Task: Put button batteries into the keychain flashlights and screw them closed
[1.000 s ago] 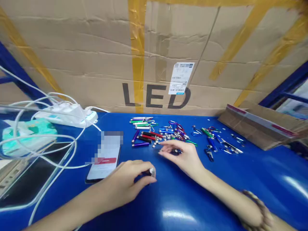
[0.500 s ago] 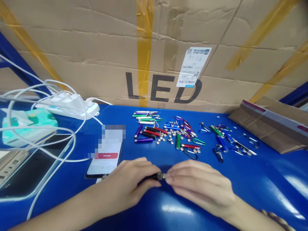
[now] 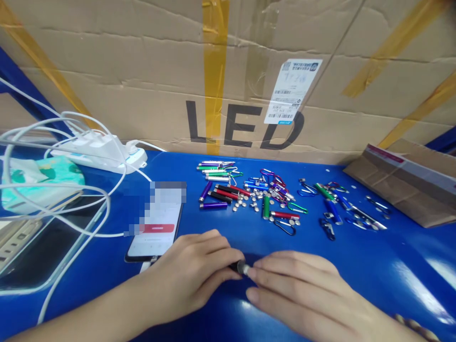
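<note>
Left hand on my feed gripped a black tube over the counter. Right hand's fingertips met its end; I couldn't tell if they pinched anything. Discs and a red tube lay beyond.

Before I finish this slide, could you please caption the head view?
Left hand grips black tube, right hand at its end; button cells beyond.

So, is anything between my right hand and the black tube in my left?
Only a small silvery piece sits between your right hand and the end of the black tube in your left hand. Nothing else visible stands in the way; the loose tubes lie farther back.
</note>
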`<action>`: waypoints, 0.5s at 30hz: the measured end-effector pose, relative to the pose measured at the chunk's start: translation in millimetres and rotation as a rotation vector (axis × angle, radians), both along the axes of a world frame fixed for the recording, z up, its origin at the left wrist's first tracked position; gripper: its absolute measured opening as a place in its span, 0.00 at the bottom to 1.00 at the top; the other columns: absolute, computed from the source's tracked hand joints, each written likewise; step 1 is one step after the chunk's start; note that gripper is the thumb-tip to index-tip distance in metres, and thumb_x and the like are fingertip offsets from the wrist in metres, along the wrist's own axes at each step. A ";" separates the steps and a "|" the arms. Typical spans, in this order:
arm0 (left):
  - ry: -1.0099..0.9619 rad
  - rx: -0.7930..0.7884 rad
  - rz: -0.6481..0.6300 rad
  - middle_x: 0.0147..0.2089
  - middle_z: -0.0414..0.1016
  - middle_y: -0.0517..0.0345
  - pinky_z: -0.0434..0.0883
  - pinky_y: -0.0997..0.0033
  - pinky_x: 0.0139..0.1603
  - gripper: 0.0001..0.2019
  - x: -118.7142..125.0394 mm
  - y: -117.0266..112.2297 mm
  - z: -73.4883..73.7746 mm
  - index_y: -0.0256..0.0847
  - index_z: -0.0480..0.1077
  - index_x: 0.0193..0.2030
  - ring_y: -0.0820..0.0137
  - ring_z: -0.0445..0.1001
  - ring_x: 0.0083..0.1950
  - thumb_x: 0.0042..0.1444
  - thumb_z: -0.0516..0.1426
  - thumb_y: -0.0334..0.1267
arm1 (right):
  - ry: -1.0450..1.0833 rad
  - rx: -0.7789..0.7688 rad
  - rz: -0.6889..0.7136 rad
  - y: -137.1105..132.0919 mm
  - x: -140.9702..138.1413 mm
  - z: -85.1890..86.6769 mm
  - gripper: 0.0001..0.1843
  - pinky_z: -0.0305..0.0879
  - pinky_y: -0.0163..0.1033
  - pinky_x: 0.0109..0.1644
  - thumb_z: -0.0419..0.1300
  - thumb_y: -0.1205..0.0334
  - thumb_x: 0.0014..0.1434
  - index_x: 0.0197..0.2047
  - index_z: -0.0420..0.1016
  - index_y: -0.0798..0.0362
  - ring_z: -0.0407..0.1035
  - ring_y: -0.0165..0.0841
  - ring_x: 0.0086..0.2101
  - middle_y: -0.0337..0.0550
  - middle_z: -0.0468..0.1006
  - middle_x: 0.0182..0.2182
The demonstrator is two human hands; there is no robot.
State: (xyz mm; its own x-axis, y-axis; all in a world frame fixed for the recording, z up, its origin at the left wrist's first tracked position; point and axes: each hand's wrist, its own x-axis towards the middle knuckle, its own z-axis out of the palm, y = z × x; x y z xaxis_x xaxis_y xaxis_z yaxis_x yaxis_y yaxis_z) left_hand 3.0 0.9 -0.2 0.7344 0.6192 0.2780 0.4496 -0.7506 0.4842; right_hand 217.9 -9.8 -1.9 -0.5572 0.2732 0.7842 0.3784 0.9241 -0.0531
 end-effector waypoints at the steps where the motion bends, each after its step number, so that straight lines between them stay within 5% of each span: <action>1: -0.016 0.037 -0.003 0.35 0.73 0.56 0.69 0.70 0.37 0.09 -0.5 0.0 -0.5 0.39 0.66 0.46 0.69 0.71 0.36 0.63 0.47 0.34 | 0.039 0.001 -0.030 -2.1 0.0 1.8 0.14 0.67 0.29 0.52 0.48 0.66 0.65 0.38 0.76 0.51 0.74 0.26 0.38 0.35 0.81 0.33; 4: -0.029 0.149 -0.005 0.37 0.73 0.54 0.71 0.69 0.39 0.10 -1.2 0.4 -0.9 0.38 0.66 0.48 0.68 0.71 0.37 0.63 0.47 0.33 | -0.019 -0.153 0.099 -3.3 -0.9 8.7 0.10 0.70 0.30 0.47 0.52 0.68 0.62 0.41 0.74 0.54 0.74 0.28 0.38 0.39 0.81 0.34; 6: -0.010 0.237 -0.006 0.37 0.74 0.53 0.72 0.68 0.39 0.10 -1.0 0.6 -1.0 0.37 0.66 0.47 0.67 0.72 0.38 0.63 0.47 0.31 | 0.052 -0.447 0.182 -1.1 -3.8 10.6 0.12 0.73 0.30 0.40 0.60 0.73 0.54 0.42 0.72 0.53 0.74 0.29 0.34 0.39 0.81 0.32; 11: 0.035 0.351 -0.011 0.36 0.74 0.52 0.74 0.66 0.39 0.09 -1.6 -0.2 -4.0 0.35 0.67 0.44 0.65 0.72 0.39 0.60 0.48 0.26 | 0.388 -1.265 0.039 3.6 -14.7 1.6 0.23 0.70 0.27 0.29 0.65 0.71 0.47 0.47 0.67 0.50 0.71 0.23 0.24 0.35 0.77 0.26; 15: 0.085 0.423 -0.009 0.37 0.74 0.51 0.75 0.64 0.39 0.12 -4.1 -0.4 -7.6 0.35 0.66 0.45 0.64 0.73 0.40 0.59 0.47 0.24 | 0.430 -1.610 0.085 6.4 -15.3 -4.5 0.24 0.67 0.24 0.28 0.67 0.68 0.45 0.47 0.68 0.52 0.69 0.22 0.23 0.34 0.75 0.25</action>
